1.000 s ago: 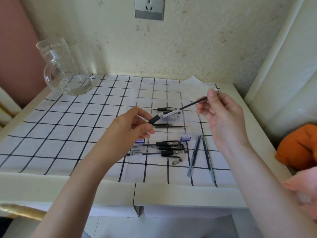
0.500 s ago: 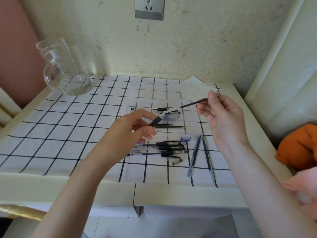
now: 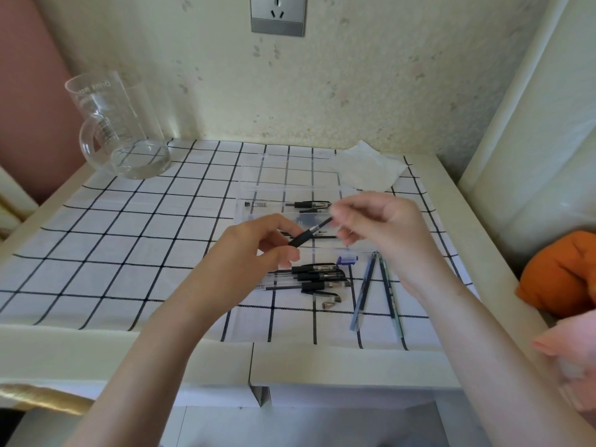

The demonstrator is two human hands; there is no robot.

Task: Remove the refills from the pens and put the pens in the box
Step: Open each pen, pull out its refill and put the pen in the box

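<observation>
My left hand pinches the black grip end of a pen held in the air over the clear plastic box. My right hand pinches the pen's other end with its fingertips. The two hands are close together. Inside the box lie a clear pen with a black cap and some thin dark parts. In front of the box several black-capped pens lie in a bunch. Two blue refills lie to their right, with a loose cap and tip nearby.
A glass measuring jug stands at the back left of the checked cloth. A white tissue lies at the back right. Orange and pink fabric sits off the table's right edge. A wall socket is above.
My right hand has moved left toward my left hand, so much less of the pen shows between them. The left hand has stayed almost in place.
</observation>
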